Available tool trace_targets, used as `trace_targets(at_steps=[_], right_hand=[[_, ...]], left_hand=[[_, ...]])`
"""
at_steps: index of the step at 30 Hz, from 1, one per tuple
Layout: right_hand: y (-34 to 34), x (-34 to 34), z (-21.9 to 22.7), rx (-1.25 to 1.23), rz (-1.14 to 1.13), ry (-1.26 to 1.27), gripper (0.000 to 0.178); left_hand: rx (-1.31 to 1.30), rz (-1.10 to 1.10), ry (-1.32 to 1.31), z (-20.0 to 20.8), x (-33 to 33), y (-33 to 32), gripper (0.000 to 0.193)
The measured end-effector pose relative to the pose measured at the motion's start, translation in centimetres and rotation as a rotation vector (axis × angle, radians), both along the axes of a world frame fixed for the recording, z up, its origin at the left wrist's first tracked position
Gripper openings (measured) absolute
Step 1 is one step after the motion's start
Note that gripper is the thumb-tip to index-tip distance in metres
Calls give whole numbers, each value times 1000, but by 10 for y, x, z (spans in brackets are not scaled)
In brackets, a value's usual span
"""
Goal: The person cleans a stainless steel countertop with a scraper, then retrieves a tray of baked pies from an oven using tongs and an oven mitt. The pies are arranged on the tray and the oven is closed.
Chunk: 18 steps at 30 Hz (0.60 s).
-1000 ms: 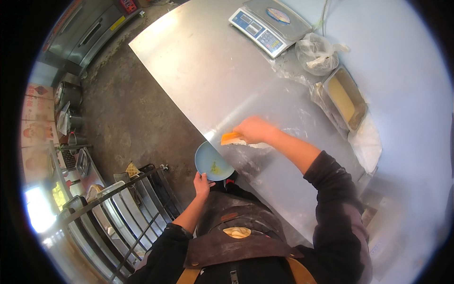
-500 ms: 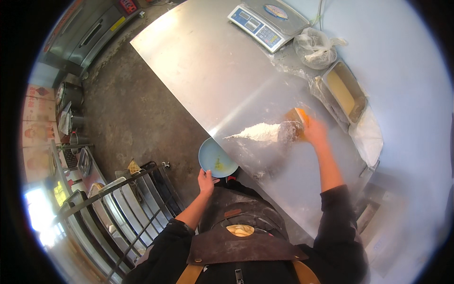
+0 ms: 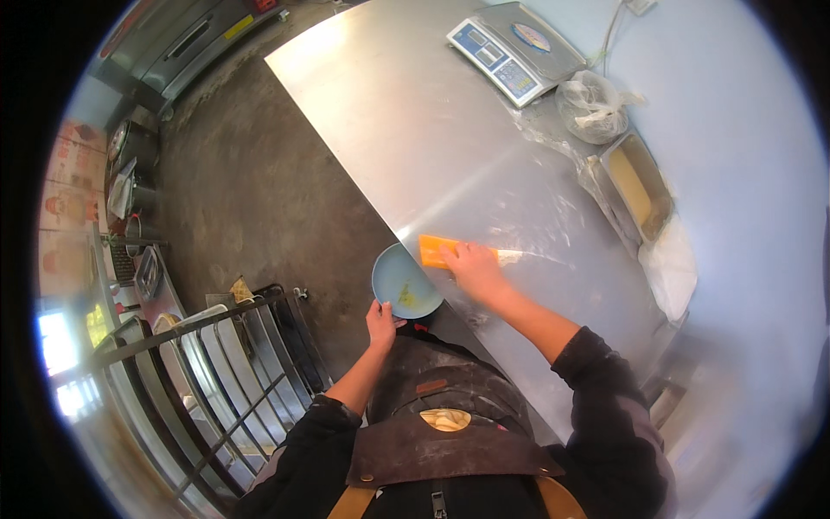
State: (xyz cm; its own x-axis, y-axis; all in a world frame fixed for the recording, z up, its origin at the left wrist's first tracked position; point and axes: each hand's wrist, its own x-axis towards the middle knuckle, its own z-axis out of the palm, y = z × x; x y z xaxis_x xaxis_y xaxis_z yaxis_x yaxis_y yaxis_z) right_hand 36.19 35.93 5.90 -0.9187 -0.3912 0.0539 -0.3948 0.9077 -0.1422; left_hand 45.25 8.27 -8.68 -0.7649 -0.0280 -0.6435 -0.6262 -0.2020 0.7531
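Note:
My left hand (image 3: 381, 323) grips the near rim of a blue-grey plate (image 3: 393, 270), held against the edge of the metal table (image 3: 380, 112). Some yellow-green bits lie in the plate's bottom. My right hand (image 3: 471, 266) is closed on an orange dough scraper (image 3: 437, 250), which lies low on the tabletop close to that edge, beside the plate. A little white flour (image 3: 510, 257) shows just right of my fingers, with thin streaks trailing off to the right. Whatever flour lies under the scraper and hand is hidden.
Along the wall side stand a digital scale (image 3: 517, 52), a tied clear plastic bag (image 3: 592, 108), a metal loaf tin (image 3: 637, 186) and a white bag (image 3: 669, 272). A rack of trays (image 3: 203, 381) is at my left. An oven (image 3: 186, 43) stands far left.
My right hand has swept the scraper left across the table to the edge near the plate. The flour heap no longer shows on the tabletop. My left hand still holds the plate.

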Motion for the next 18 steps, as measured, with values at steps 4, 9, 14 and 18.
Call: trace_targets(at_steps=[4, 9, 14, 18], right_hand=[[-30, 7, 5, -3, 126, 9, 47], [-71, 24, 4, -51, 203, 29, 42], [-107, 34, 5, -114, 181, 47, 44], [-118, 34, 17, -192, 182, 67, 47]], left_hand=[[16, 22, -4, -4, 4, 2, 33], [70, 49, -10, -1, 6, 3, 30], [59, 77, -73, 1, 2, 4, 28], [21, 63, -12, 2, 1, 5, 28]])
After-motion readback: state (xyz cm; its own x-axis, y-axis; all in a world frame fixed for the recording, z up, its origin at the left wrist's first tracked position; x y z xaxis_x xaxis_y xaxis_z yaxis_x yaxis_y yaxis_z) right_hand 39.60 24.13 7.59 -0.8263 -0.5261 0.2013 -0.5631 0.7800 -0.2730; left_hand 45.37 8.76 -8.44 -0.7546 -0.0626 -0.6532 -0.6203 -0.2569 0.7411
